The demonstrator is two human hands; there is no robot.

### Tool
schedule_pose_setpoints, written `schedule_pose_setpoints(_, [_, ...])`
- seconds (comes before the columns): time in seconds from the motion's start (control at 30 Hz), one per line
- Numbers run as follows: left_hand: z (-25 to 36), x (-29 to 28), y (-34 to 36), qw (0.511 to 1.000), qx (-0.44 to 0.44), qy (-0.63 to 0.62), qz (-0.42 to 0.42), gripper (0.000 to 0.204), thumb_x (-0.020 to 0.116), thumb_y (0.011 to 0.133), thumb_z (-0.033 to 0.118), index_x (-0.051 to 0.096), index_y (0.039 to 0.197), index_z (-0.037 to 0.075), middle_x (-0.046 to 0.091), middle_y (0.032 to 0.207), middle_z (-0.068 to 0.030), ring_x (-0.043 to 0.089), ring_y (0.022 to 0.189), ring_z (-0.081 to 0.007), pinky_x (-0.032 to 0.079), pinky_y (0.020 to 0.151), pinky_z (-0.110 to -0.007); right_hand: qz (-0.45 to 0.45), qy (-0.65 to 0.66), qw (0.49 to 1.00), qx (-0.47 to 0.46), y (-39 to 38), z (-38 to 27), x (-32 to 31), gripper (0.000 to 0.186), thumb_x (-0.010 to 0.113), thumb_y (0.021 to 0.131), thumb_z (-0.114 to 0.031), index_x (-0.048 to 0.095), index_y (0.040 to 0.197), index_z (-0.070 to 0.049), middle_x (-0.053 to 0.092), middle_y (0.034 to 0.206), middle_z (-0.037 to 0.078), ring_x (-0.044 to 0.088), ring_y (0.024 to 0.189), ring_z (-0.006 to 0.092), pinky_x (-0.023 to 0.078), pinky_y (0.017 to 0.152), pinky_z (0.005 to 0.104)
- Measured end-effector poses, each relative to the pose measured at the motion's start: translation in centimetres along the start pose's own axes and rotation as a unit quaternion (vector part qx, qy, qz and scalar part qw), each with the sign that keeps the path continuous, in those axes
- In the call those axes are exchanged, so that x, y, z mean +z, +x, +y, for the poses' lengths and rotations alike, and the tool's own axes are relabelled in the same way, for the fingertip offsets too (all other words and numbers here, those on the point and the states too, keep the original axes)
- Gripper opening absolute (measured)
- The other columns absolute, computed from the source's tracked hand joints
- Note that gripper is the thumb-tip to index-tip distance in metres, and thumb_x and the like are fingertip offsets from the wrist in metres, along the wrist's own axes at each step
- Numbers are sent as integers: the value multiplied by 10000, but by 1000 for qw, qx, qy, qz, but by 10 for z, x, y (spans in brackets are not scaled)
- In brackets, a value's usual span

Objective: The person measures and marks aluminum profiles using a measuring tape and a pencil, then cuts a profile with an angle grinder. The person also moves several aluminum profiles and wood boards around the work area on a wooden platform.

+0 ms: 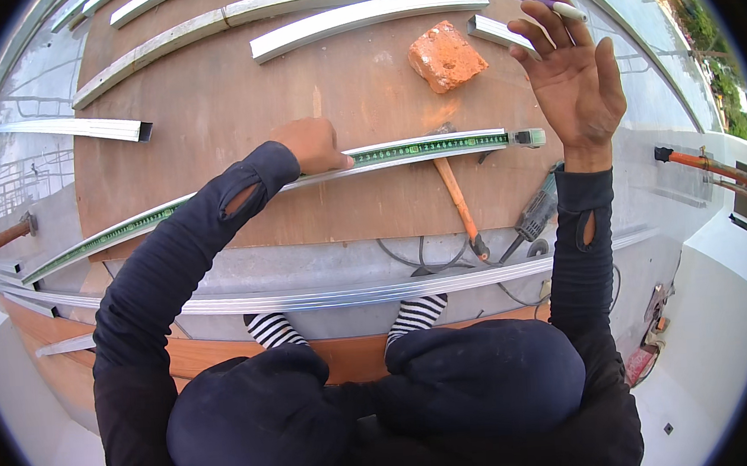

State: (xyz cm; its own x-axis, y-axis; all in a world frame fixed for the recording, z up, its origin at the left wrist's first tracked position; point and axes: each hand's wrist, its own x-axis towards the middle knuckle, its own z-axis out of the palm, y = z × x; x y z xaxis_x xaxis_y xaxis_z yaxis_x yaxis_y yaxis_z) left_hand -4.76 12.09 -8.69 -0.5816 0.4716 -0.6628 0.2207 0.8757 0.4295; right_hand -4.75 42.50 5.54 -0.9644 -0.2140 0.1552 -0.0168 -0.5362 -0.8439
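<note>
Green printed tape-measure blade (420,149) lies along a long silvery metal tube (326,178) on the brown board, its long axis running left to right, from the case (526,138) at the right toward the lower left. Measuring seems in hand; marking would call for a steady blade. The left hand (311,146) is curled at it, gripping or pressing, I cannot tell; the raised, open-palmed right hand (576,89) holds a slim purple-and-white pen (569,12) between its fingers.

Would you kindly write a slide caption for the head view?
Left hand at a green tape measure along a metal bar; right hand open, palm showing, pen between its fingers.
</note>
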Motion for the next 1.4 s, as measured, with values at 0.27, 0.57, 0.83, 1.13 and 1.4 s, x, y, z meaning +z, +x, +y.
schedule_pose_setpoints(0.27, [53,-36,13,978,14,193,-79,392,828,712,312,755,955,12,736,963,-177,699,923,-345,528,809,-441,186,-49,980,-48,-112,27,0,303,542,1025,-169,574,1265,14,666,819,92,651,775,207,506,786,326])
schedule_pose_setpoints(0.57, [31,-24,27,993,19,47,-104,343,845,741,261,752,934,-6,730,859,-170,708,759,-250,538,664,-359,284,-5,958,41,-166,79,-10,145,689,949,-165,602,954,-49,492,669,-14,471,581,86,412,521,254])
schedule_pose_setpoints(0.83, [29,-22,24,994,26,59,-85,327,833,756,270,746,913,-3,722,802,-153,696,710,-241,532,651,-366,242,-61,961,116,-171,102,14,146,671,891,-39,529,879,-65,457,608,-23,424,498,65,376,475,227])
schedule_pose_setpoints(1.13, [31,-23,19,995,12,70,-76,369,842,743,335,695,824,6,706,759,-147,695,687,-243,526,644,-366,179,-42,978,100,-175,104,9,428,459,1009,-261,614,1169,104,701,874,167,692,758,211,559,715,287])
schedule_pose_setpoints(1.4, [28,-21,20,995,16,74,-65,373,837,742,341,710,855,9,715,788,-151,704,730,-257,530,675,-378,276,-314,908,-26,-154,78,-8,268,627,986,-191,641,1128,36,718,940,153,703,812,201,550,701,272])
